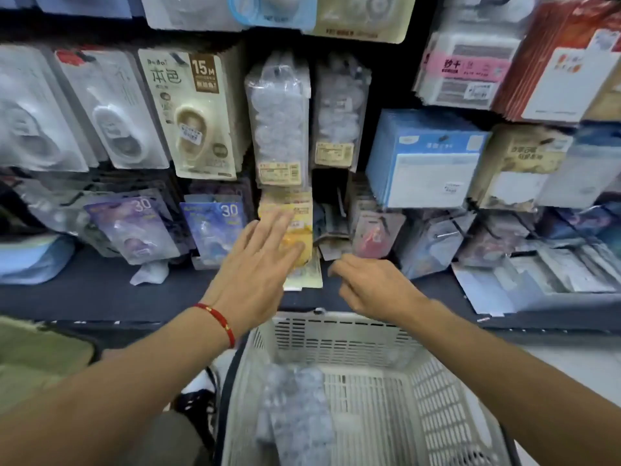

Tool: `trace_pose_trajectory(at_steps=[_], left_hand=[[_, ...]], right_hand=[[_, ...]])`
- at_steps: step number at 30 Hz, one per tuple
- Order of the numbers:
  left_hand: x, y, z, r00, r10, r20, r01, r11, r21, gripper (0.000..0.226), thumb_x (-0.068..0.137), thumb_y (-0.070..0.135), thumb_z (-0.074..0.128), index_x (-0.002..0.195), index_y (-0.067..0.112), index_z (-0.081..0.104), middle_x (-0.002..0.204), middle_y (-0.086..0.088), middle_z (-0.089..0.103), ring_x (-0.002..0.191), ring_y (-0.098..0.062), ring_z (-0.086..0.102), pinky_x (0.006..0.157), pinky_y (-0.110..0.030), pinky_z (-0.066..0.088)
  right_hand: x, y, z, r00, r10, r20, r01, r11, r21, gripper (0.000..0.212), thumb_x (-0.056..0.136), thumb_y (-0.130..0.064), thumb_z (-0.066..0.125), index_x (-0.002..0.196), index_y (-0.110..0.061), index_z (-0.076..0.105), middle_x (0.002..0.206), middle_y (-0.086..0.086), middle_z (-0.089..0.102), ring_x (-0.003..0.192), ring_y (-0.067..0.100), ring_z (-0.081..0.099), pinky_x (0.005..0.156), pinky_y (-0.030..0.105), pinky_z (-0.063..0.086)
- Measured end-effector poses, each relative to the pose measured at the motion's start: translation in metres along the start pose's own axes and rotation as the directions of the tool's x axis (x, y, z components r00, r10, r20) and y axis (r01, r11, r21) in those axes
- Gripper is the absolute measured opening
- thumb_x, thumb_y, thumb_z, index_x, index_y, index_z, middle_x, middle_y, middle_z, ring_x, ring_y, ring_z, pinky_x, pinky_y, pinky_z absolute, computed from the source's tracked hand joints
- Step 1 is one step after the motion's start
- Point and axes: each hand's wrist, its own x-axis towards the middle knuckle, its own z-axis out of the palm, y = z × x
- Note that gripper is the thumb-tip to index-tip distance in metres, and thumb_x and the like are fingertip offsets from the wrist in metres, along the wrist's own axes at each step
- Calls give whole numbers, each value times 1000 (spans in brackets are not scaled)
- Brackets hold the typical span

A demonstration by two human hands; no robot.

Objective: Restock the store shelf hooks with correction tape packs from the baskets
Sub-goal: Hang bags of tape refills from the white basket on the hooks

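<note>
Yellow pack (295,230) on hook — clear packs (295,408) (blurred) in basket (437,398).

Basket (336,334) nearest camera, bottom centre, below front edge of shelf (100,294). Clear packs (295,415) inside basket, left half. Left hand (258,267) above basket's far rim, fingers (279,227) flat against hanging card pack (295,227) at centre of lower hook row. Right hand (373,284) just right of it, apart from the pack. Two tall clear packs (279,119) hung directly above. "15M" pack (195,112) left of those; box-like stack (426,156) to right.
</note>
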Motion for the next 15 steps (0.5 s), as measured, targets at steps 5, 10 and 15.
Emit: trace_pose_trajectory(at_steps=[5,10,15], left_hand=[[-104,33,61,944,-50,326,43,999,29,63,72,10,70,135,16,64,166,-24,28,156,-43,21,123,-58,28],[-176,52,117,724,-263,638,342,940,-1,90,89,45,60,165,32,14,167,-13,-33,156,-35,-26,129,-52,1],[-180,55,128,728,-301,615,403,915,-30,101,77,73,35,166,32,9,166,-11,-36,158,-37,-20,127,-52,3]], right_hand=[[-42,-18,96,902,145,407,-241,950,196,21,98,-27,53,113,-22,67,109,4,75,102,31,68,81,39,55],[-73,-71,200,597,88,797,-432,872,228,85,98,-65,54,161,-13,31,165,17,36,146,37,43,117,46,39],[-84,-121,252,502,180,846,-659,713,240,122,94,-64,63,161,-17,-28,169,23,-25,158,50,-6,127,56,13]])
